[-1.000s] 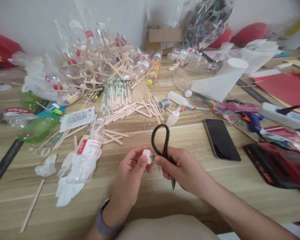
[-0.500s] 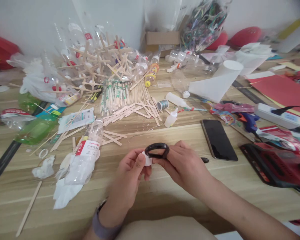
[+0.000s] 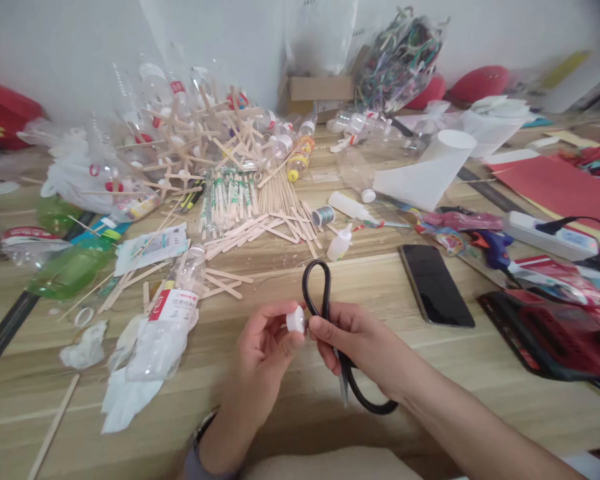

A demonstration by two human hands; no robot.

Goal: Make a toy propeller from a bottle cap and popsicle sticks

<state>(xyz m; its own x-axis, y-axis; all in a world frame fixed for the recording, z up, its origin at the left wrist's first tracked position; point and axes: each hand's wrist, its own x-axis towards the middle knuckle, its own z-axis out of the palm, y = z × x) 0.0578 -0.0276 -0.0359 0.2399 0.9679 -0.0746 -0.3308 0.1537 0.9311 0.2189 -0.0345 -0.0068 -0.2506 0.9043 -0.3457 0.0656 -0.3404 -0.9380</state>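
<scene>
My left hand is closed on a white bottle cap, pinching it between thumb and fingers. Black-handled scissors are in my right hand, one loop standing up above the fingers and the other hanging below the palm. A short piece of the metal blade points down under my fingers. The right thumb and fingertips come close to the cap's right side; whether they touch it, I cannot tell. A clear water bottle with a red and white label lies left of my hands.
A phone lies to the right, beside a red and black case. Ahead are wooden sticks, a small glue bottle and a wire spool. Plastic bottles and crossed sticks crowd the back left. A blue glue gun lies right.
The scissors have turned in my right hand, so both handle loops and part of the blade now show. My hands have drawn slightly apart, and more of the cap shows.
</scene>
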